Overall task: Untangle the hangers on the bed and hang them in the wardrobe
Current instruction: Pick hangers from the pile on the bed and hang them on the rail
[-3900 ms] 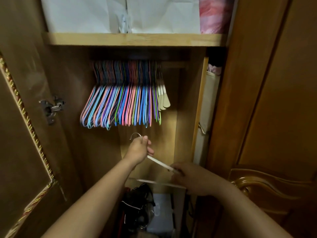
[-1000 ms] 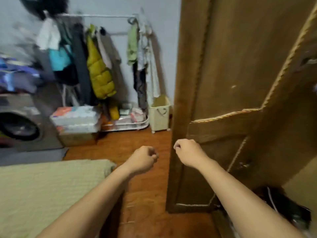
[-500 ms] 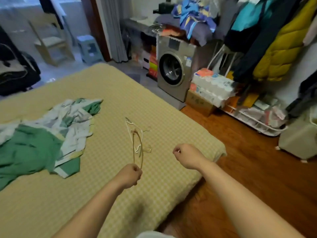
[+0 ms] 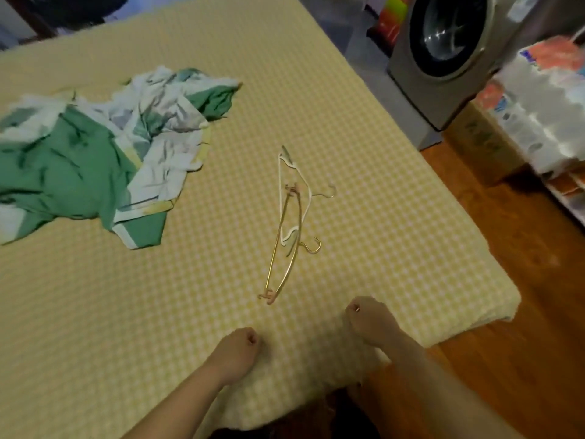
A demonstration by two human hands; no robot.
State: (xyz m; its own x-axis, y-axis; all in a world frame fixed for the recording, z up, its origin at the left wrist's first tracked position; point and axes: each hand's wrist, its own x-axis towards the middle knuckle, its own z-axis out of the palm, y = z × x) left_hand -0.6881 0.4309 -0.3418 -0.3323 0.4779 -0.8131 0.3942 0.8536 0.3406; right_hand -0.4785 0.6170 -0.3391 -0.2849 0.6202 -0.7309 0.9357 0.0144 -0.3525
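Two tangled hangers lie on the yellow checked bed [image 4: 364, 160]: a gold metal hanger [image 4: 282, 250] with its hook pointing right, and a white hanger [image 4: 292, 182] crossing it farther away. My left hand [image 4: 235, 351] is curled into a fist over the bed's near edge and holds nothing. My right hand [image 4: 368, 321] is also curled and holds nothing, a short way below and to the right of the gold hanger. Neither hand touches a hanger. The wardrobe is out of view.
A crumpled green and white cloth [image 4: 95, 153] lies on the bed's left part. A washing machine [image 4: 449, 42] stands beyond the bed's right side, with a cardboard box [image 4: 481, 147] and stacked packs [image 4: 544, 99] beside it on the wooden floor [image 4: 506, 312].
I hung a white hanger in the wardrobe, then turned from it to the bed. Since half a second ago the view has closed in on the hangers; both hands stay curled and hold nothing.
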